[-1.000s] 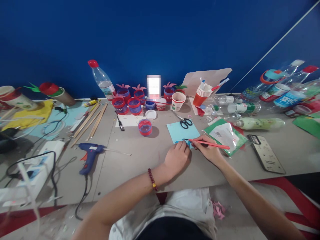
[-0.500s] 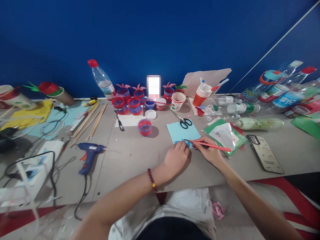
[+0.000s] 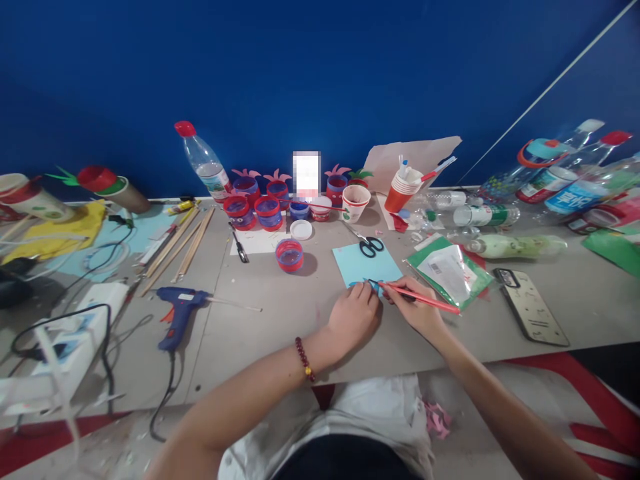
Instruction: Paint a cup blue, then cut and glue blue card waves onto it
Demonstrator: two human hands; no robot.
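Observation:
My left hand (image 3: pixel 354 317) rests curled on the table, its fingertips pressing down a small darker blue paper piece (image 3: pixel 374 285) at the near edge of a light blue paper sheet (image 3: pixel 363 262). My right hand (image 3: pixel 413 308) pinches a red-handled paintbrush (image 3: pixel 425 300) close to its dark tip. That tip touches or hovers just over the blue piece; I cannot tell which. Both hands are close together, and my fingers partly cover the piece. Black-handled scissors (image 3: pixel 371 247) lie across the sheet's far edge.
Left of my arms lie a blue glue gun (image 3: pixel 179 310), wooden sticks (image 3: pixel 193 247) and a power strip (image 3: pixel 83 333). Red and blue painted cups (image 3: pixel 269 215) and a paper cup (image 3: pixel 356 203) stand behind. To the right are a green packet (image 3: pixel 435 280), a phone (image 3: pixel 531 310) and several bottles (image 3: pixel 487 215).
The rear end of the paintbrush has dipped slightly toward me as my right hand shifted a little. My left hand stays in place on the paper.

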